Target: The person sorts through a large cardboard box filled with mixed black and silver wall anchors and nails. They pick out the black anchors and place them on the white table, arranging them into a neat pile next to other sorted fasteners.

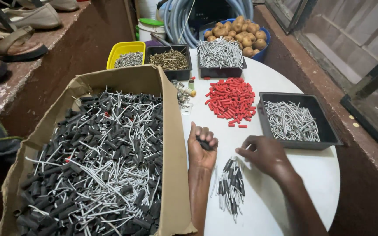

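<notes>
My left hand (201, 147) rests on the white round table (285, 183), its fingers curled around a small black tube (204, 144). My right hand (263, 153) hovers beside it, fingertips pinched near a thin grey pin close to the black tray (301, 142) of grey pins. Below both hands lies a small pile of finished pieces (230, 187), black tubes with grey pins. A big cardboard box (171, 144) on the left is full of the same black tubes and pins. A heap of red plastic plugs (231, 101) lies farther back on the table.
At the back stand a yellow tub (126, 47) of screws, a black tray (170, 60) of brass nails, another black tray (220, 54) of grey pins and a blue bowl of potatoes (239, 31). Coiled hose and sandals lie behind. A wall runs along the right.
</notes>
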